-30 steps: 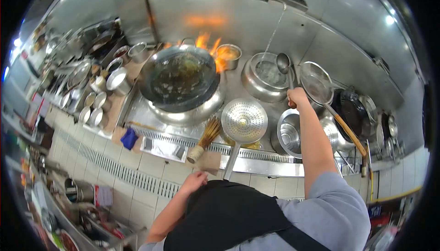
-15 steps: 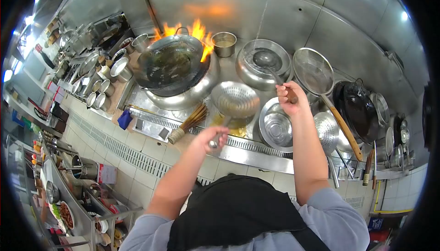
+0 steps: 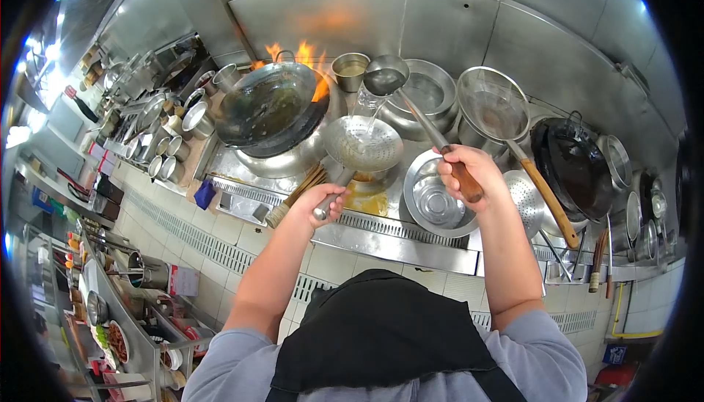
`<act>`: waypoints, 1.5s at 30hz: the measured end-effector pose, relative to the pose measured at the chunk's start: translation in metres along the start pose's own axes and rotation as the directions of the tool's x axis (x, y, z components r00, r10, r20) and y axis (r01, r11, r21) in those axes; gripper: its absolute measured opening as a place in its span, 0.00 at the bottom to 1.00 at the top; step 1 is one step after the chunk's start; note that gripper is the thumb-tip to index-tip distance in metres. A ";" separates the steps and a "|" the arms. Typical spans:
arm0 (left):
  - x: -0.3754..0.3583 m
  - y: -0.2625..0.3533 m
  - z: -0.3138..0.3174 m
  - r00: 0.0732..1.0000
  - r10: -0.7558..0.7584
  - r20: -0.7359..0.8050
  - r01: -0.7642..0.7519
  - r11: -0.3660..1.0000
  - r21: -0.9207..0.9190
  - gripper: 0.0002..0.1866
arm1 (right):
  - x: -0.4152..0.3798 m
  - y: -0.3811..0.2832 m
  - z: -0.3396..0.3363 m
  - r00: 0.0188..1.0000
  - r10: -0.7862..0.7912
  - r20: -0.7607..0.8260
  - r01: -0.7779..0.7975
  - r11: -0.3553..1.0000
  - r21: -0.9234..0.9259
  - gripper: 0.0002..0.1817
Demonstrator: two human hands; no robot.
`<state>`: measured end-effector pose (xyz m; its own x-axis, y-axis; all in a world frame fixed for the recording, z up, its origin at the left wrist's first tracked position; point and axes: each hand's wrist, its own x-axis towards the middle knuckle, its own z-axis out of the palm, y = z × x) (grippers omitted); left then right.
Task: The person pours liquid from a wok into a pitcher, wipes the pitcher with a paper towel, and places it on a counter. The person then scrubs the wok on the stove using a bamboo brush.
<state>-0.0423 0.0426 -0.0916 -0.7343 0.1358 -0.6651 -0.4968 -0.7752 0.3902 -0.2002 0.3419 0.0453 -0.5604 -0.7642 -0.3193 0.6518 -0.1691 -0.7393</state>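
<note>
My left hand (image 3: pixel 323 204) is closed round the handle of a perforated skimmer (image 3: pixel 364 144), held level over the steel counter right of the wok. My right hand (image 3: pixel 469 176) grips the wooden handle of a ladle (image 3: pixel 386 78), whose bowl is tilted above the skimmer. Clear liquid falls from the ladle onto the skimmer. A dark wok (image 3: pixel 268 105) with some liquid inside sits on the left burner, with flames (image 3: pixel 320 83) behind it. Behind the ladle's handle is a round pan of water (image 3: pixel 424 92).
A bamboo brush (image 3: pixel 297 195) lies by the counter's front edge. A steel bowl (image 3: pixel 438 196), a wood-handled strainer (image 3: pixel 493 101) and dark woks (image 3: pixel 578 171) are at the right. A small pot (image 3: pixel 350 68) stands behind. Metal containers (image 3: pixel 172 149) crowd the left.
The ladle has risen out of the water pan and moved left over the skimmer, and liquid now pours from it. The flames behind the wok look smaller. The camera view has shifted slightly.
</note>
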 end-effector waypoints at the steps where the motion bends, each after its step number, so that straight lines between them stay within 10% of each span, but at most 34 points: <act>1: 0.000 -0.004 -0.005 1.000 0.020 0.004 -0.020 1.000 0.019 0.12 | -0.003 -0.001 -0.002 1.000 -0.020 0.010 0.021 0.997 -0.076 0.09; 8: 0.000 -0.018 -0.026 0.985 0.168 -0.031 -0.159 0.968 0.194 0.16 | 0.004 -0.008 -0.029 0.999 -0.049 -0.016 0.044 0.975 -0.219 0.04; 13: -0.008 -0.036 -0.022 0.945 0.314 -0.087 -0.266 0.897 0.353 0.13 | 0.069 -0.006 -0.061 0.914 -0.337 -0.227 0.064 0.671 -0.739 0.04; 19: -0.017 -0.048 -0.026 0.855 0.443 -0.269 -0.177 0.737 0.652 0.09 | 0.165 0.010 -0.104 0.864 -0.356 -0.355 -0.131 0.522 -0.843 0.06; 22: -0.023 -0.042 -0.018 0.920 0.325 -0.218 -0.203 0.873 0.444 0.11 | 0.178 0.013 -0.107 0.970 -0.082 -0.230 0.047 0.987 -0.153 0.05; 24: -0.018 -0.038 -0.021 0.952 0.257 -0.168 -0.197 0.931 0.306 0.12 | 0.169 0.002 -0.091 0.972 0.119 -0.203 -0.052 0.950 0.309 0.03; 29: 0.007 -0.031 -0.016 0.992 0.127 0.001 -0.127 0.992 0.021 0.13 | 0.123 0.002 -0.051 0.990 0.059 -0.131 -0.027 0.972 0.233 0.03; 45: 0.023 -0.008 -0.007 0.985 0.089 0.146 -0.075 0.993 -0.096 0.14 | 0.014 0.016 -0.021 0.992 0.120 0.033 -0.119 0.992 -0.032 0.06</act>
<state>-0.0517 0.0474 -0.1143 -0.8351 0.1553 -0.5278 -0.3935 -0.8390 0.3758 -0.2076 0.3416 0.0166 -0.4609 -0.7990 -0.3862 0.6975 -0.0571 -0.7143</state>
